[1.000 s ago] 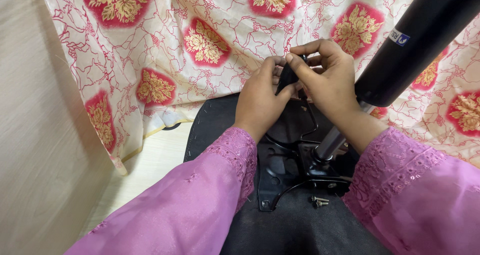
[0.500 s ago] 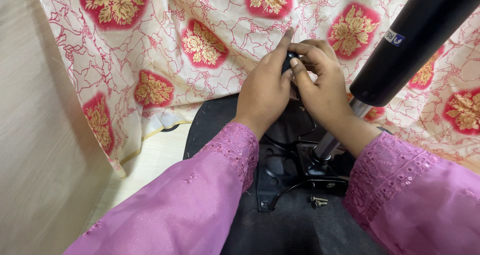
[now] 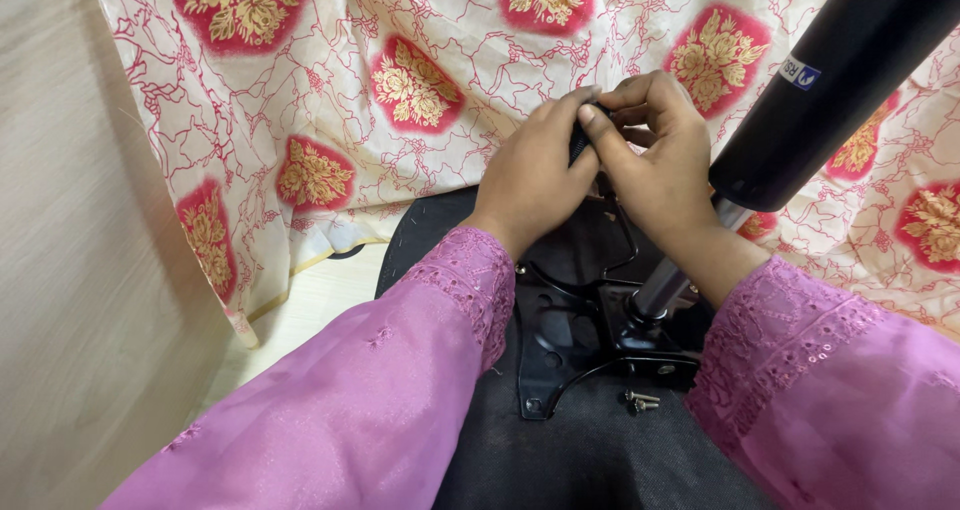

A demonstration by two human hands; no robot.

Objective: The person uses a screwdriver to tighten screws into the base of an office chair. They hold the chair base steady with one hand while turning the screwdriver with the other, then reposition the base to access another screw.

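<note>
your two hands meet at about twelve o'clock above the chair base, and the small black knob (image 3: 580, 142) sits pinched right between them. your left hand (image 3: 530, 175) comes in from seven o'clock, fingers curled over the knob's near side; your right hand (image 3: 655, 160) comes in from four o'clock, thumb and forefinger pressed together on its top end. both hands are clamped on the knob, so neither is nearer; it lies inside the grip itself, mostly hidden, and you cannot tell its long axis for sure, though the bit that shows runs roughly from twelve to six. below your wrists the black metal plate (image 3: 560, 345) lies flat on the seat underside (image 3: 580, 460), with the black cylinder (image 3: 840, 80) rising from it toward one o'clock, just beside your right forearm. two loose screws (image 3: 640, 401) rest at five o'clock of the plate. the patterned cloth (image 3: 400, 90) hangs behind everything.
</note>
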